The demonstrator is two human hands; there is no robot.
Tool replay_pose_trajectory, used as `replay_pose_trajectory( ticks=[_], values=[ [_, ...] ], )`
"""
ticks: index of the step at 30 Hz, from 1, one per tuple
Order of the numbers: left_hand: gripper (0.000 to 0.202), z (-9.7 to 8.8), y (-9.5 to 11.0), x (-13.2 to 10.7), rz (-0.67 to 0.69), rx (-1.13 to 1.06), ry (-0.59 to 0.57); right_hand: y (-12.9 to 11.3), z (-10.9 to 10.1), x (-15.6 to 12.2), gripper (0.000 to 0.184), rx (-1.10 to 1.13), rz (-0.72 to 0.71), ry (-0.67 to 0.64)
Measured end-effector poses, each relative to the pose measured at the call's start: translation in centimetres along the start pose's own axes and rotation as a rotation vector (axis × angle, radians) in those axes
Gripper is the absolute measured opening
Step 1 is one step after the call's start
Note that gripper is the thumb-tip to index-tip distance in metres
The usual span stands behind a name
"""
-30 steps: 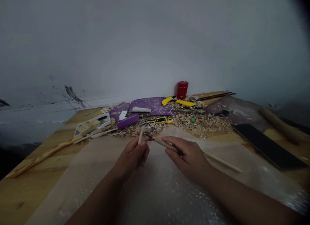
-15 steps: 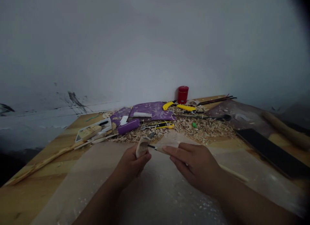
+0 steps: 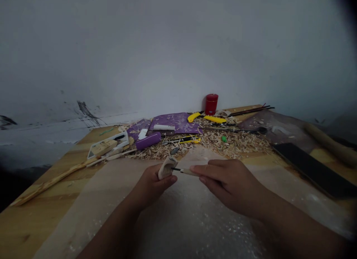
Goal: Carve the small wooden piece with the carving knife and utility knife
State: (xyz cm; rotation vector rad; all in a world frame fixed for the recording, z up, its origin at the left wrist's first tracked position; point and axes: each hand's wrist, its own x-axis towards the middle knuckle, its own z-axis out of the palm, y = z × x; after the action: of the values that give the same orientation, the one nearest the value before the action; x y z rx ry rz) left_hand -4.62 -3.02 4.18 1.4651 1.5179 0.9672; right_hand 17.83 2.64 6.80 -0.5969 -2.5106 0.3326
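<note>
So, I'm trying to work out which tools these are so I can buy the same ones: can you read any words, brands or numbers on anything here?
None can be read. The red cylinder, the yellow utility knife and the wooden handle of the carving knife show no legible marks; any lettering is too small or blurred.

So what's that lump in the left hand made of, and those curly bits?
The carved piece in the left hand looks like bare pale wood, with flat cut faces. The shavings seem the same wood: matte curls, grain too dim to tell.
</note>
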Motion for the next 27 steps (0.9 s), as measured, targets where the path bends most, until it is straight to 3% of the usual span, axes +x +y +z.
replay_pose_trajectory(
  ticks=[10,21,27],
  values=[
    [0.022,-0.1,0.9,-0.1,0.088,0.280,0.054,-0.6,0.5,0.1,0.027,0.031,0.011,-0.020],
    [0.021,0.5,0.9,0.0,0.037,0.364,0.189,-1.4,2.2,-0.4,0.034,-0.276,-0.012,0.008],
    [0.020,0.2,0.9,0.2,0.030,0.387,0.173,-1.7,3.3,-0.6,0.034,-0.453,-0.090,0.065]
  ],
)
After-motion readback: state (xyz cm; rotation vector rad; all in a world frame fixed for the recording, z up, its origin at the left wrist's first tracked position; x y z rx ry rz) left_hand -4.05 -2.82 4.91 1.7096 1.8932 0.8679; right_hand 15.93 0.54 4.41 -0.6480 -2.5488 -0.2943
